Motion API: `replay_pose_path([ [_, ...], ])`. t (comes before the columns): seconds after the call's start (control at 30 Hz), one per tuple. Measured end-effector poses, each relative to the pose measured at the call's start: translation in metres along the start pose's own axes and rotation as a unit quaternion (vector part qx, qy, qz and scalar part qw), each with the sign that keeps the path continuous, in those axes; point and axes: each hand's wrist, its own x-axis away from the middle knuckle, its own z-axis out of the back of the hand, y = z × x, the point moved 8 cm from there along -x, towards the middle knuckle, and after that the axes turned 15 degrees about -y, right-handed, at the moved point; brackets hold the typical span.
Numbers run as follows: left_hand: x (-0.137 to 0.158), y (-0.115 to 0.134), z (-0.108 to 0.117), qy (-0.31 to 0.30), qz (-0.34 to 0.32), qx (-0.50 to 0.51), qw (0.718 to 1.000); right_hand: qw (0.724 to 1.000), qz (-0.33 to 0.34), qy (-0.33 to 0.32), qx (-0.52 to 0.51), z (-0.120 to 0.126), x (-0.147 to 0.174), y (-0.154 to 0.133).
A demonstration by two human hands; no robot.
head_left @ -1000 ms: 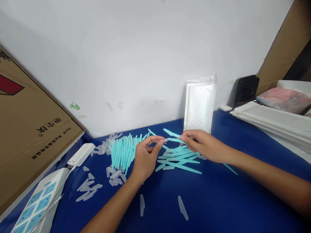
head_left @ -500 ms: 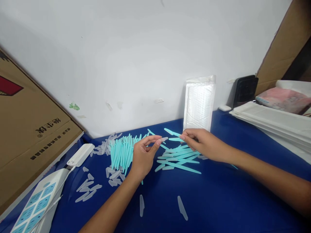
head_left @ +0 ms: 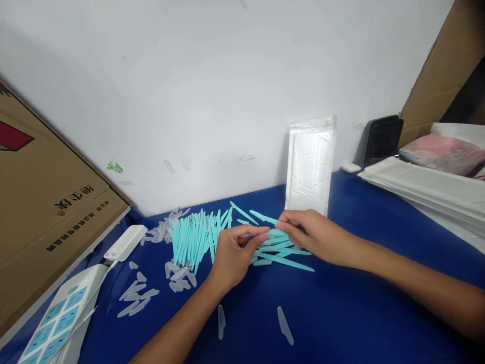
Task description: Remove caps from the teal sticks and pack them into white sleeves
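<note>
My right hand [head_left: 308, 235] pinches a teal eyebrow razor [head_left: 263, 217], whose far end points left. Close beside it, my left hand [head_left: 237, 253] has thumb and forefinger pressed together on a translucent blade cap, now mostly hidden by the fingertips. Under both hands lies a loose pile of teal razors [head_left: 290, 263], some with clear caps on. To the left, a dense row of teal razors [head_left: 189, 237] lies side by side. Loose translucent caps [head_left: 162, 230] are heaped behind that row, and more caps [head_left: 180, 275] lie in front of it.
Two single caps [head_left: 285, 326] lie on the blue table [head_left: 333, 313] near me. At left are a power strip [head_left: 56, 318], a white adapter [head_left: 126, 242] and a cardboard box [head_left: 49, 202]. A silver bubble mailer [head_left: 310, 167] leans on the wall; white mailers [head_left: 424, 192] are stacked right.
My left hand has moved right and slightly down with the cap, closer to my right hand. The right hand has lowered a little with its razor.
</note>
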Motion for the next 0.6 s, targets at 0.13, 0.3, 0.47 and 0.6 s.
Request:
replay_pose_path([
  [0.13, -0.002, 0.004, -0.003, 0.005, 0.001, 0.025, 1.000, 1.000, 0.000, 0.002, -0.001, 0.003, -0.001, 0.003],
  [0.3, -0.002, -0.011, 0.019, 0.083, 0.041, 0.163, 0.982, 0.997, -0.004, 0.033, 0.073, 0.017, -0.002, 0.008],
  [0.47, -0.003, -0.022, 0.028, 0.081, 0.048, 0.278, 0.956, 0.997, -0.015, 0.024, 0.076, 0.019, -0.003, 0.018],
  [0.6, -0.003, -0.020, 0.019, 0.050, 0.060, 0.284, 0.956, 0.997, -0.004, 0.018, 0.074, 0.016, -0.005, 0.021],
])
